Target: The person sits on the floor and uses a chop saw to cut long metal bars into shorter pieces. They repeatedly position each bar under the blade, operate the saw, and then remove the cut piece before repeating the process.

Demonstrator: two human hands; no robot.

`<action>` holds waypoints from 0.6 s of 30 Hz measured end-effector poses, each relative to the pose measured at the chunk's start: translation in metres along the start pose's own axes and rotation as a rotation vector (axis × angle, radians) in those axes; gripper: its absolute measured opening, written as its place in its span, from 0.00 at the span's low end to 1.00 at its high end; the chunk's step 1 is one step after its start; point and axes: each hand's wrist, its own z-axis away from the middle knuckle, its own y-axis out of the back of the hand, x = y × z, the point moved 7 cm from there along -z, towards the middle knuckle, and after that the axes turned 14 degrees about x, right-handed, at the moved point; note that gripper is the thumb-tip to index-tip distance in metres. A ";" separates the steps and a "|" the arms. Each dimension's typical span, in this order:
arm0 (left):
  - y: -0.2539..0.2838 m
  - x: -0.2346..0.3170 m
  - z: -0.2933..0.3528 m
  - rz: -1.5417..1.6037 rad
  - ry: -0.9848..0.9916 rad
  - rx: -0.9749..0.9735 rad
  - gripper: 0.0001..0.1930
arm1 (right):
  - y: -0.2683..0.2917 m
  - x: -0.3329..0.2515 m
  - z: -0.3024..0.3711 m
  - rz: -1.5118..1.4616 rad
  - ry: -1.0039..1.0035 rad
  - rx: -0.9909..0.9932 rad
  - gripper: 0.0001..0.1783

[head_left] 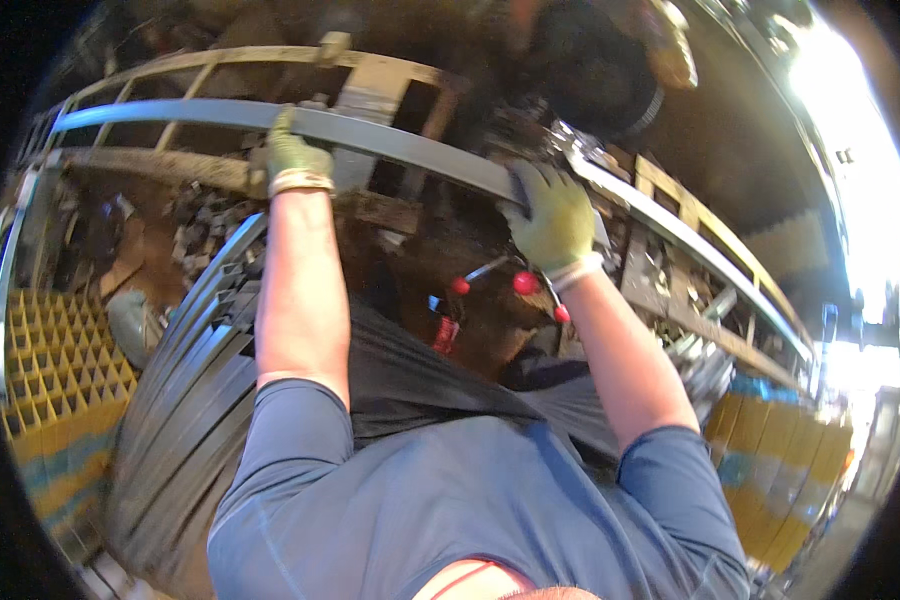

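Note:
A long grey metal bar (pixel 410 150) stretches across in front of me, from the far left to under my right hand. My left hand (pixel 298 158), in a yellowish-green work glove, is closed round the bar with its fingers over the far edge. My right hand (pixel 555 218), gloved alike, lies over the bar near its right end, fingers reaching past the far edge; its thumb side is partly hidden. A short grey end of the bar shows beside that hand. Below it are red ball knobs (pixel 525 284) on levers.
Several metal profiles (pixel 195 345) lie stacked to my left, beside a yellow gridded stack (pixel 60 345). A yellowish frame (pixel 240 55) runs behind the bar. At right a pale rail (pixel 695 235) slants toward a wrapped yellow-brown stack (pixel 775 455). Scraps (pixel 205 225) litter the area below.

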 end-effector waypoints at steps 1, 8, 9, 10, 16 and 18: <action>-0.008 -0.007 0.022 0.024 -0.009 0.042 0.10 | 0.008 0.007 -0.003 -0.015 0.035 0.061 0.33; -0.037 0.030 0.067 0.031 -0.133 -0.375 0.13 | 0.026 0.025 -0.003 -0.047 0.103 0.180 0.34; -0.039 0.043 0.076 -0.027 -0.173 -0.437 0.15 | 0.025 0.025 0.000 -0.067 0.096 0.149 0.33; -0.044 0.045 0.094 -0.024 -0.171 -0.492 0.16 | 0.025 0.029 0.004 -0.089 0.090 0.181 0.33; -0.055 0.076 0.197 -0.027 -0.238 -0.783 0.20 | 0.035 0.026 0.027 -0.196 0.001 0.247 0.35; -0.055 0.078 0.232 -0.035 -0.280 -0.840 0.22 | 0.045 0.027 0.032 -0.219 -0.016 0.255 0.37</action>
